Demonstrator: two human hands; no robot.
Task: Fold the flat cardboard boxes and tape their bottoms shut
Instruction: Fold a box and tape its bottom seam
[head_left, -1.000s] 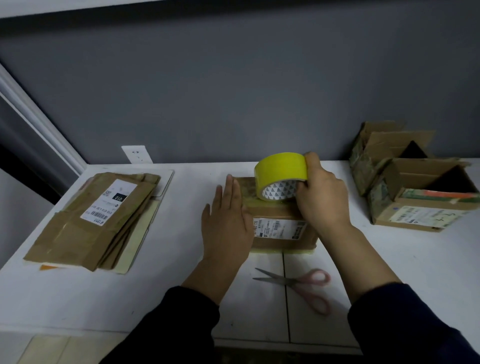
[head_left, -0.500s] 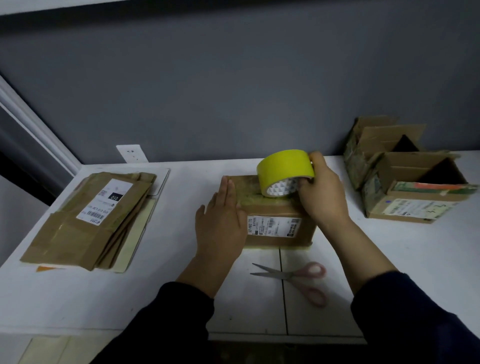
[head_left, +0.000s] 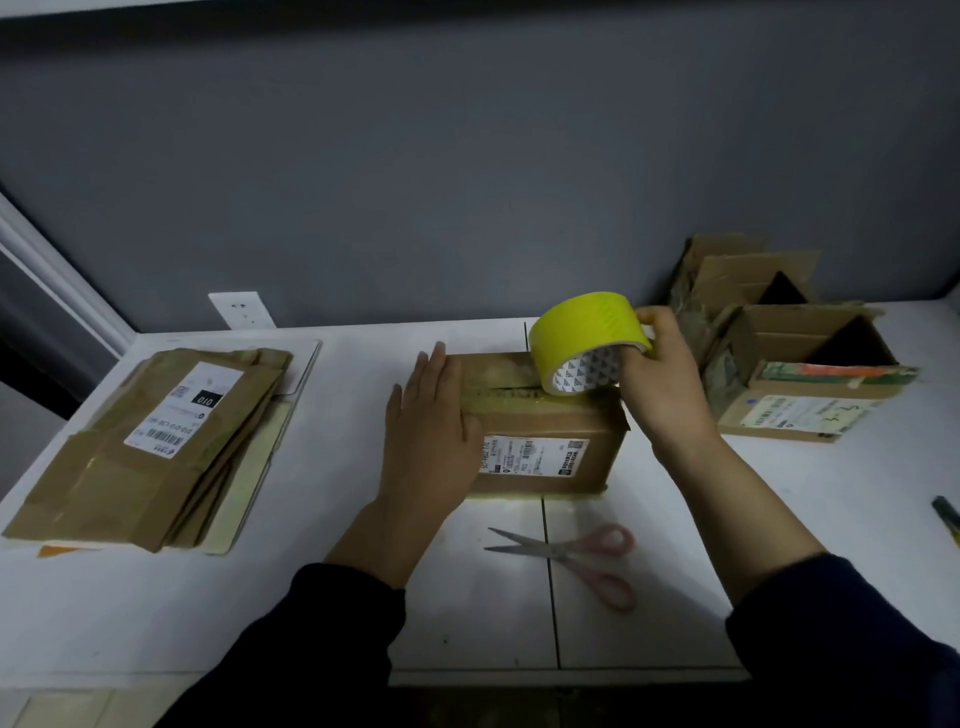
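A folded brown cardboard box (head_left: 545, 457) stands in the middle of the white table (head_left: 322, 597), a shipping label on its near side. My left hand (head_left: 431, 431) lies flat with straight fingers on the box's left end. A yellow tape roll (head_left: 589, 343) stands on edge on the box's top right, and my right hand (head_left: 662, 374) grips it with fingers through its core. A stack of flat cardboard boxes (head_left: 150, 447) lies at the left.
Pink-handled scissors (head_left: 582, 556) lie open on the table just in front of the box. Two folded open boxes (head_left: 795, 384) stand at the right against the grey wall. A dark pen-like object (head_left: 945, 514) lies at the far right edge.
My right hand has moved the tape roll rightward along the box top, towards its right end. The left hand has stayed on the box's left end.
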